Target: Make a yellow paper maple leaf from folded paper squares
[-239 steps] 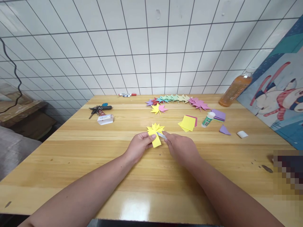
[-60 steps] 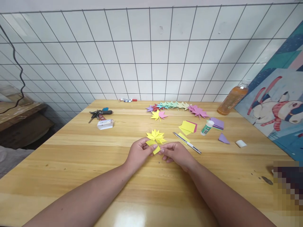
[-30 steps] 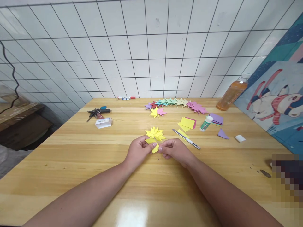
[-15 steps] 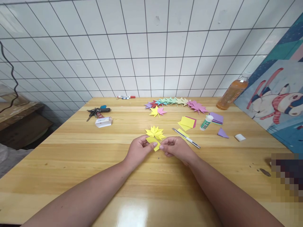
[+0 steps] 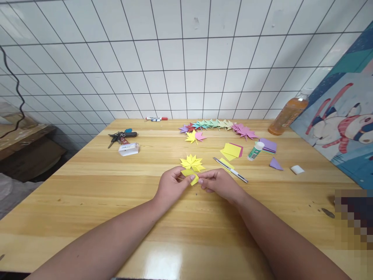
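Between my hands is a small yellow piece of paper [image 5: 190, 174], its right corner lifted in a bend. My left hand [image 5: 174, 184] pinches it from the left, thumb on top. At the right edge, my right hand [image 5: 218, 182] has its thumb and fingertips closed on the paper. Just beyond lies a yellow folded-paper star [image 5: 191, 161] with many points. A utility knife [image 5: 231, 170] rests to the right, lying across a yellow paper sheet [image 5: 225, 163].
Yellow sheets [image 5: 232, 150], a glue stick [image 5: 255, 151], purple sheets [image 5: 268, 145] and a purple folded piece [image 5: 275, 164] lie right. Behind are colourful folded-paper stars [image 5: 215, 124] and a bottle [image 5: 288, 116]. Keys [image 5: 118, 137], a small white box [image 5: 128, 149] and a marker [image 5: 156, 119] lie left.
The right corner of the yellow paper has bent upward between my right fingers. Both hands stay in nearly the same place; the whole view has shifted slightly.
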The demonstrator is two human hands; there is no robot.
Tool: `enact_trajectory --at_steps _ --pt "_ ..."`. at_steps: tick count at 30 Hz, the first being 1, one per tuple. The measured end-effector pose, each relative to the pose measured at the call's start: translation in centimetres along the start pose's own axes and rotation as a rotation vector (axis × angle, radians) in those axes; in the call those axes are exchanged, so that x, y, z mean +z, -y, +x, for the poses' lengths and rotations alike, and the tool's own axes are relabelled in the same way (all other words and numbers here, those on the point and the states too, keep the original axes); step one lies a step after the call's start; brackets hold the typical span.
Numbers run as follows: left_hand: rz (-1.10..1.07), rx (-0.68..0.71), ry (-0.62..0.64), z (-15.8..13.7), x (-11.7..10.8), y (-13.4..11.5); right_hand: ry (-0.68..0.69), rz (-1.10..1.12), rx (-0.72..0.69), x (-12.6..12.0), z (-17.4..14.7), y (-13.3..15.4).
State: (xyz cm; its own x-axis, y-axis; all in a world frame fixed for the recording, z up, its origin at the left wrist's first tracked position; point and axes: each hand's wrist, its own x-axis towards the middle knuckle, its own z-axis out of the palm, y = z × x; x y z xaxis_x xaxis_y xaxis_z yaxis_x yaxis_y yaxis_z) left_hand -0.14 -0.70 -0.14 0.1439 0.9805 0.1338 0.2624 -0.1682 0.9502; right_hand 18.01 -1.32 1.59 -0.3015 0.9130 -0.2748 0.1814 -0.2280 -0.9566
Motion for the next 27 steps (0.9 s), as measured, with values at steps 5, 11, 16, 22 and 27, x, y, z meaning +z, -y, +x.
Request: enact_trajectory --at_steps 5,11,16,22,27 --pt "0.000 -0.016 0.011 -0.1 0.1 -0.1 -0.048 -0.012 0.010 0.3 0.2 -0.3" --pt "-0.072 -0.029 0.050 0.0 0.1 -0.2 -0.105 -0.039 0.015 0.1 0.3 -0.3" --pt "0.001 0.082 -0.034 0.0 -0.1 -0.7 -0.101 -0.103 0.018 -0.1 0.1 -0.2" --pt "0.276 0.277 -0.022 -0.2 -0.4 -1.5 -0.119 -0.312 -0.074 0.0 0.0 -0.1" --pt "0.265 0.132 0.085 -0.1 -0.1 -0.6 -0.084 -0.391 -0.071 -0.1 -0.1 -0.1"
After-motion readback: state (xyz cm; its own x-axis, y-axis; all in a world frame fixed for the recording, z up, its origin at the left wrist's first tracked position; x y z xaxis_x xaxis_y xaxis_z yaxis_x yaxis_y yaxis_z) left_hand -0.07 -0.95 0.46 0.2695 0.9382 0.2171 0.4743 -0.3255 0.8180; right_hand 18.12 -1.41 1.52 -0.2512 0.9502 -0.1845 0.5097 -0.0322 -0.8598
